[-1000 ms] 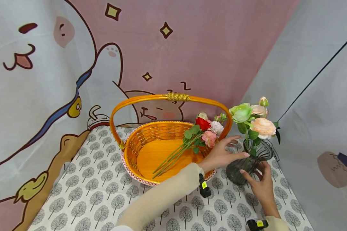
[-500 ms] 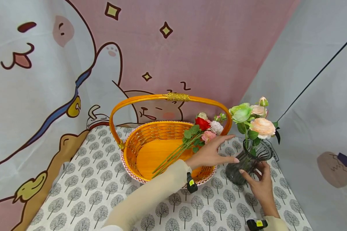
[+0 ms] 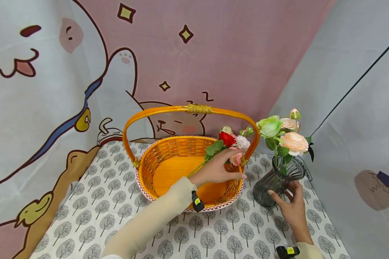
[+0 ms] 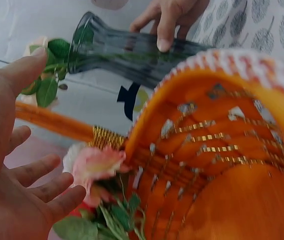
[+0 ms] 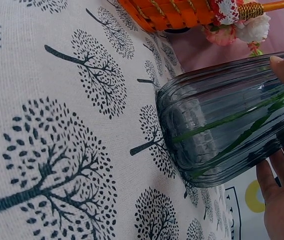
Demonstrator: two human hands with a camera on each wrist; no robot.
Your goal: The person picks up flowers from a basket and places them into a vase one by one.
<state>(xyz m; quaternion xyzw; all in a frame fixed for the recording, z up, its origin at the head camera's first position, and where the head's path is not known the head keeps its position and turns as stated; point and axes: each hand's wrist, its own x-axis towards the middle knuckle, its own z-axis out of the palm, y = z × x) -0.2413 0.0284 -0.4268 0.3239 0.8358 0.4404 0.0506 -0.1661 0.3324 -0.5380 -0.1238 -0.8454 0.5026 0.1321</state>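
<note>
Hands [image 3: 218,167] [image 3: 291,208] over basket [image 3: 171,176], round vase [image 3: 269,187], stems [image 3: 197,168] seemingly half-hidden

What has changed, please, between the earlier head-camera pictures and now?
The left hand has moved left, away from the vase, and is now over the basket, in front of the bunch of flowers there. It has visibly picked up nothing. The right hand still grips the tilted vase, and the vase, its flowers and the basket look unmoved.
</note>
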